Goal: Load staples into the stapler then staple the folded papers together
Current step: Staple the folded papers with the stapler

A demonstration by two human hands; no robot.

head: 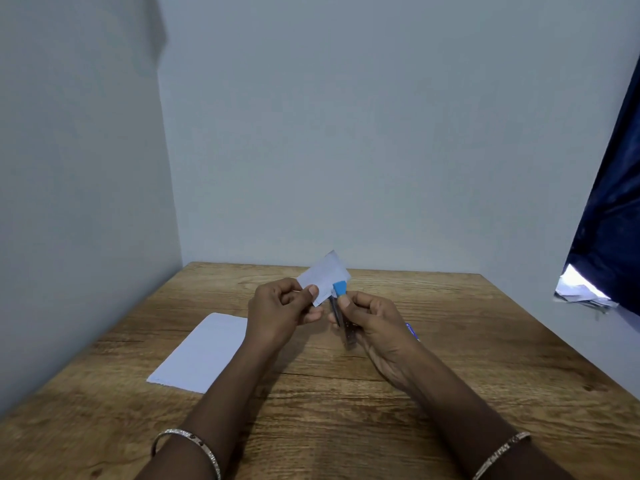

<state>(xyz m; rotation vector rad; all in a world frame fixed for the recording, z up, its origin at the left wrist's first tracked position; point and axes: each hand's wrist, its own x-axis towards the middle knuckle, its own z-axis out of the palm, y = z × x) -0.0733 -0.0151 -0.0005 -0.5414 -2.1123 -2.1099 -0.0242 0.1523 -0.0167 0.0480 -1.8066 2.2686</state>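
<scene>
Gripping the stapler (341, 317) with curled fingers and thumb, the right hand (374, 320) holds it lifted above the wooden surface (450, 341), about midway between the left and right edges and closer to the far edge than the near one. The stapler is slim and dark with a bright blue end (339, 288). That end points up and away, toward the far edge, and meets the lower right part of the folded papers (323, 275). Whether the papers sit inside the stapler's mouth or only against it cannot be told. The left hand (280, 310) pinches the folded papers at their near left end between thumb and forefinger, its other fingers curled in. The pale bundle is held in the air, slanting up toward the far right. Both hands are close together, almost knuckle to knuckle. A flat white sheet (201, 351) lies on the surface toward the left edge, just beside the left forearm, which covers one of its corners. A small blue item (412, 332) peeps out from behind the right hand, too hidden to identify. A bracelet (188, 445) circles the left wrist near the near edge, and a second bracelet (502, 452) circles the right. Pale walls (346, 133) rise at the far and left edges, and a dark blue curtain (613, 202) hangs past the right edge.
</scene>
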